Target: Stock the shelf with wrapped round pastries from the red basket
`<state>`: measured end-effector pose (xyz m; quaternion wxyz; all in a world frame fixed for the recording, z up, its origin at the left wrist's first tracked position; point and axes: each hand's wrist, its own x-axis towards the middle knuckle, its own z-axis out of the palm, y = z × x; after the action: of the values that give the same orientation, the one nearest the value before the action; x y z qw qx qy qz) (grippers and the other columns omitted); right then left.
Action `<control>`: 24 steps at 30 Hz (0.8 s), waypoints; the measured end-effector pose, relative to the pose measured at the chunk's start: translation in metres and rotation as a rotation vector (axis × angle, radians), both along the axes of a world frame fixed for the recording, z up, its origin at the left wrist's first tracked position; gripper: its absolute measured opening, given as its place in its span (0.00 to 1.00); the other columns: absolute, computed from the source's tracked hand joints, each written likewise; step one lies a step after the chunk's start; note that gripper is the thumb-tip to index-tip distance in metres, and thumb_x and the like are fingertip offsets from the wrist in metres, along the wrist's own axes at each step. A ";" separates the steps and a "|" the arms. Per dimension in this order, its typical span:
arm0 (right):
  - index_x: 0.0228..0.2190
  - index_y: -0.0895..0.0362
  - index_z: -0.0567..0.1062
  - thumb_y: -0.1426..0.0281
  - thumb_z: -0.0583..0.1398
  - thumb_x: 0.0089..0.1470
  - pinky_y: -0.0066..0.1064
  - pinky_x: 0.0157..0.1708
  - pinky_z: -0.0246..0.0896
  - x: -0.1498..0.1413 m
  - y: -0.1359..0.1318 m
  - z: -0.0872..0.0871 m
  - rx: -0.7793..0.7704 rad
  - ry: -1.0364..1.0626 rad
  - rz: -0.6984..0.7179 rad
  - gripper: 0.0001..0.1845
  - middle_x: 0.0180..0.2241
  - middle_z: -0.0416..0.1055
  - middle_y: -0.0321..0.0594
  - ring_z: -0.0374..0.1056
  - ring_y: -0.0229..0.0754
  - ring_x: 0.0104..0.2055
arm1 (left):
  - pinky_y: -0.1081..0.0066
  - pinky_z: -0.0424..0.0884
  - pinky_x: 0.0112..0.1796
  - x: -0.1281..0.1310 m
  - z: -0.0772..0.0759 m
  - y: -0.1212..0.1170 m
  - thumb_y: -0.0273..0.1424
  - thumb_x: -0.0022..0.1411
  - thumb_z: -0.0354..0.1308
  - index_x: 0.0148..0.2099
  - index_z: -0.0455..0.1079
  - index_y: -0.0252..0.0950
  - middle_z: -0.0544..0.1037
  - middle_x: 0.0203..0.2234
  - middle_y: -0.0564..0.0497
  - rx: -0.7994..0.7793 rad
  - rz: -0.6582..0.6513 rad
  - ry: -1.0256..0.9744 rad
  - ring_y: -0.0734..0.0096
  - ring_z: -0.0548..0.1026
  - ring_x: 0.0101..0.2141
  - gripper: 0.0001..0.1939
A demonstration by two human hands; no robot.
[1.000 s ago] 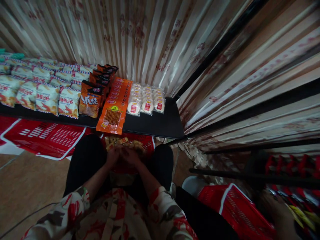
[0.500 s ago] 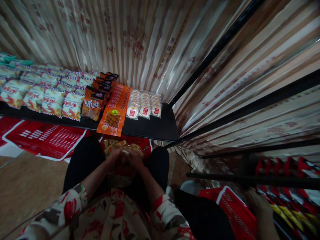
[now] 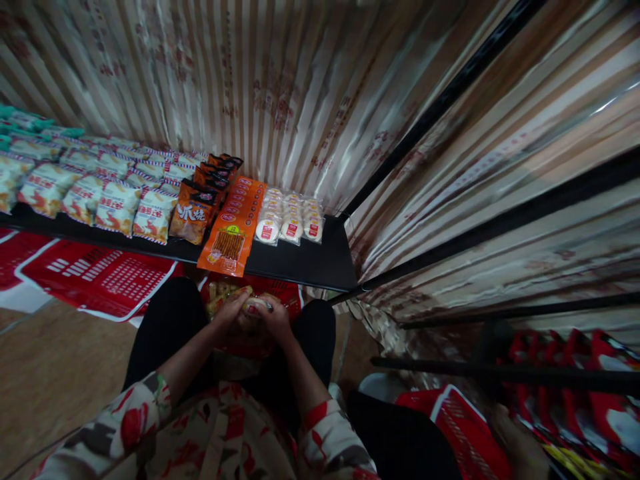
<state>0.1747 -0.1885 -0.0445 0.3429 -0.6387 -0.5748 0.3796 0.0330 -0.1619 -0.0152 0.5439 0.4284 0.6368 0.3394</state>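
Note:
Between my knees, my left hand point(image 3: 231, 309) and my right hand point(image 3: 275, 317) are closed on a round white snack packet point(image 3: 257, 304). A bit of red print shows on it, and my fingers partly cover it. Below lies an open red bag or basket point(image 3: 286, 291) with several small yellowish packets point(image 3: 218, 291) inside. Just ahead, similar round white snack packets point(image 3: 291, 230) stand in rows on the black shelf point(image 3: 325, 259). Beside them a flat orange snack bag point(image 3: 229, 237) overhangs the front edge.
Orange-black snack bags point(image 3: 190, 212) and many white snack bags point(image 3: 119, 205) fill the shelf leftward. Dark metal bars point(image 3: 450, 243) and a striped curtain point(image 3: 280, 87) close off the back and right. Another person's arm point(image 3: 520, 440) is near red packets point(image 3: 575, 373) at lower right.
My hands have parted slightly, and the white snack packet between them now shows more clearly. The view has shifted a little. The other person's arm at lower right has moved.

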 end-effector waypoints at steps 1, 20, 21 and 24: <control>0.33 0.52 0.76 0.61 0.58 0.47 0.32 0.41 0.61 0.000 0.000 -0.001 0.005 0.015 -0.011 0.12 0.32 0.74 0.36 0.68 0.41 0.37 | 0.72 0.70 0.30 0.000 0.005 -0.001 0.37 0.55 0.52 0.28 0.73 0.36 0.78 0.24 0.51 -0.024 -0.023 -0.064 0.67 0.75 0.30 0.13; 0.32 0.59 0.74 0.58 0.64 0.38 0.33 0.29 0.66 -0.007 -0.003 0.009 -0.060 0.856 -0.369 0.20 0.25 0.74 0.38 0.69 0.40 0.24 | 0.78 0.61 0.21 0.004 0.001 -0.004 0.31 0.45 0.58 0.34 0.67 0.32 0.74 0.23 0.53 -0.078 -0.044 -0.320 0.75 0.71 0.23 0.12; 0.32 0.59 0.74 0.58 0.64 0.38 0.34 0.29 0.66 -0.008 -0.003 0.010 -0.059 0.879 -0.390 0.21 0.25 0.74 0.38 0.69 0.41 0.24 | 0.78 0.61 0.21 0.005 0.003 -0.004 0.30 0.45 0.58 0.34 0.67 0.32 0.74 0.23 0.53 -0.082 -0.040 -0.331 0.76 0.71 0.23 0.12; 0.32 0.59 0.74 0.57 0.65 0.37 0.36 0.28 0.67 -0.009 -0.004 0.014 -0.048 0.929 -0.430 0.21 0.25 0.75 0.39 0.70 0.42 0.24 | 0.78 0.61 0.21 0.011 0.009 -0.006 0.29 0.46 0.58 0.34 0.66 0.33 0.74 0.23 0.54 -0.106 0.002 -0.343 0.77 0.70 0.22 0.11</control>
<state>0.1654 -0.1925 -0.0307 0.6179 -0.5140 -0.2083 0.5573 0.0442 -0.1684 -0.0063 0.6661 0.3341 0.5521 0.3740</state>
